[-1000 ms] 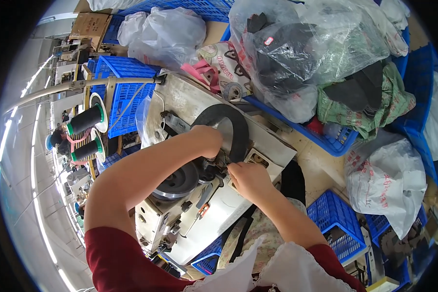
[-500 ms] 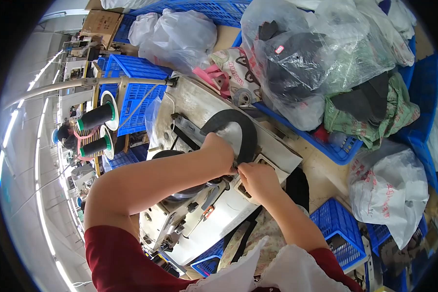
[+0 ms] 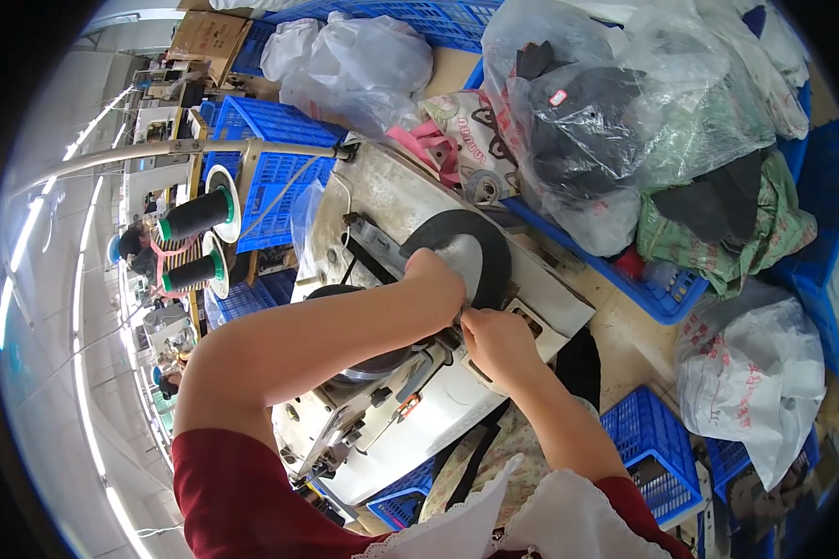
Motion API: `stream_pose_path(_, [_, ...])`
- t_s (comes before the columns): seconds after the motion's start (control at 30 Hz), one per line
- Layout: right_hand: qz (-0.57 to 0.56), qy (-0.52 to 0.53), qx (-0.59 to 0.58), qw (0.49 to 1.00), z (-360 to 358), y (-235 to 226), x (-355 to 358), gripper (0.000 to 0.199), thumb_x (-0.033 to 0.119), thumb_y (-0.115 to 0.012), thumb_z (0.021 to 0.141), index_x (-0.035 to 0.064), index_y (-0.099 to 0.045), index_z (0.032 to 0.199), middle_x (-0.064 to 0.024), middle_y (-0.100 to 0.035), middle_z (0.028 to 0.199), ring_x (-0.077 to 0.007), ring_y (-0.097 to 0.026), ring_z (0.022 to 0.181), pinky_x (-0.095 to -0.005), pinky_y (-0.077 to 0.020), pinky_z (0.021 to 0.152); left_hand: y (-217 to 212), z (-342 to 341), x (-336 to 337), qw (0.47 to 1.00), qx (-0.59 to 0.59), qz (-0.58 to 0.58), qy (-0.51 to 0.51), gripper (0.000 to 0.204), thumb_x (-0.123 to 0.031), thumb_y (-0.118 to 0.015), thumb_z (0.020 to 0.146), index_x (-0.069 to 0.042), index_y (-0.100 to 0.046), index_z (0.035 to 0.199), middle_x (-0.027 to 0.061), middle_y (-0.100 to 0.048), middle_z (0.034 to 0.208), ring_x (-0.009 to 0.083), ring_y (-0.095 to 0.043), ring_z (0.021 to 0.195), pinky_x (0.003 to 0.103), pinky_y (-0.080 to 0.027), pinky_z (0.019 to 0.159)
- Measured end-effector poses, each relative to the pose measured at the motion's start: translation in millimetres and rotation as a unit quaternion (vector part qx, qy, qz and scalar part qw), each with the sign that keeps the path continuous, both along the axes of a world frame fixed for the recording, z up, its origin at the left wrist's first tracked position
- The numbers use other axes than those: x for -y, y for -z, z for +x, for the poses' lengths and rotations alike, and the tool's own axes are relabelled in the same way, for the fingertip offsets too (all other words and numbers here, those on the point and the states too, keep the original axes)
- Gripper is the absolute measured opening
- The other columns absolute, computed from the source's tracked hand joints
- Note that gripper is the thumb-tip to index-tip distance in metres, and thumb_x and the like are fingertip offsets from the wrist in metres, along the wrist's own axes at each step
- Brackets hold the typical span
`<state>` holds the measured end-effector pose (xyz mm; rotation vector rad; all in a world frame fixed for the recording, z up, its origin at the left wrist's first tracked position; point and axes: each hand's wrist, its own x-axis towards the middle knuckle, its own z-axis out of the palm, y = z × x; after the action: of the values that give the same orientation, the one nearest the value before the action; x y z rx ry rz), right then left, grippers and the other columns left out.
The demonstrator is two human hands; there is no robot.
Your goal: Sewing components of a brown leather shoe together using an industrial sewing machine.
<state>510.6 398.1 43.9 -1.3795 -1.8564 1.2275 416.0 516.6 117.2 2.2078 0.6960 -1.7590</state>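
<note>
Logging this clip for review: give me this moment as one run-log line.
left hand on black curved piece | right hand pinching its lower edge | sewing machine beneath | thread spools left

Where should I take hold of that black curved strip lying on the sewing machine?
Probably at the free arc of the black curved strip, coming from the far side. Its near end is already pinched between the left hand and right hand at the white sewing machine, while the arch lies flat and uncovered on the bed.
</note>
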Motion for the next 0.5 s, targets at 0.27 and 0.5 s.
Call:
stream_pose_path(0.27, [-0.032, 0.017, 0.005, 0.999, -7, -3, 6, 0.007, 0.011, -0.063, 0.083, 0.0054, -0.061, 0.082, -0.0124, -0.064, 0.072, -0.0344, -0.064, 0.067, -0.0452, -0.051, 0.062, -24, -28, -7, 0.974, 0.169, 0.142, 0.054, 0.017, -0.023, -0.07, 0.079, -0.008, -0.075, 0.083, 0.0079, -0.07, 0.078, 0.0264, -0.07, 0.083, 0.039, -0.053, 0.065])
stream_pose_path(0.5, [-0.01, 0.033, -0.02, 0.999, -11, -8, 7, 0.005, 0.012, -0.064, 0.082, 0.0076, -0.061, 0.081, -0.0109, -0.063, 0.07, -0.0332, -0.064, 0.065, -0.0434, -0.0503, 0.059, -26, -130, -93, 0.957, 0.024, 0.282, -0.058, 0.016, -0.006, -0.061, 0.081, -0.006, -0.069, 0.095, 0.0145, -0.067, 0.099, 0.0331, -0.07, 0.09, 0.045, -0.057, 0.071])
